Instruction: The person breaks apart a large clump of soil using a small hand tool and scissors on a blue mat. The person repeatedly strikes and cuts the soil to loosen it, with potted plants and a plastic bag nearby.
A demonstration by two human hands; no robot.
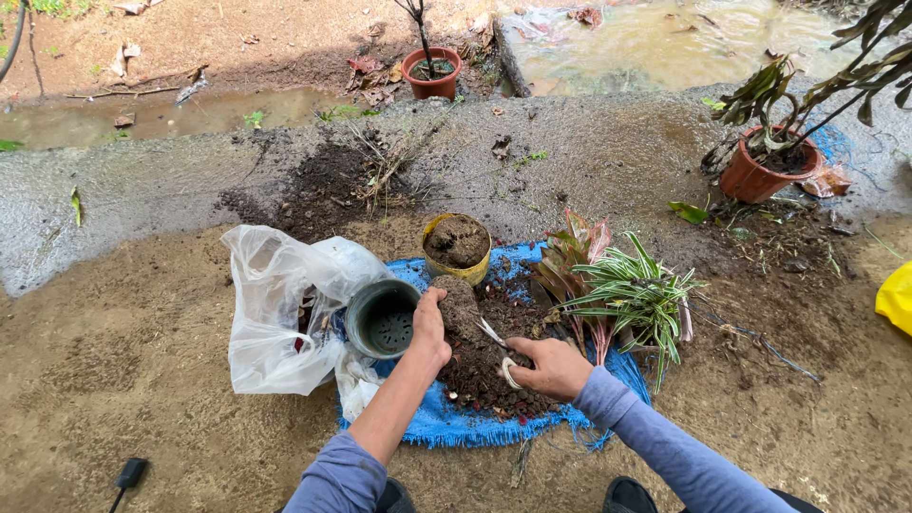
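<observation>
Left hand (429, 323) grips a clod of soil (459, 306) over the blue mat (446, 423) — right hand (549, 366) holds a small trowel (496, 344), blade dug into the soil heap (484, 366) on that mat. Looks like the soil-loosening step. Grey pot (382, 318) sits empty at the mat's left edge; filling it would need a steady scoop.

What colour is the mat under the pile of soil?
Bright blue: the woven mat shows best in the head view, beneath the soil.
</observation>
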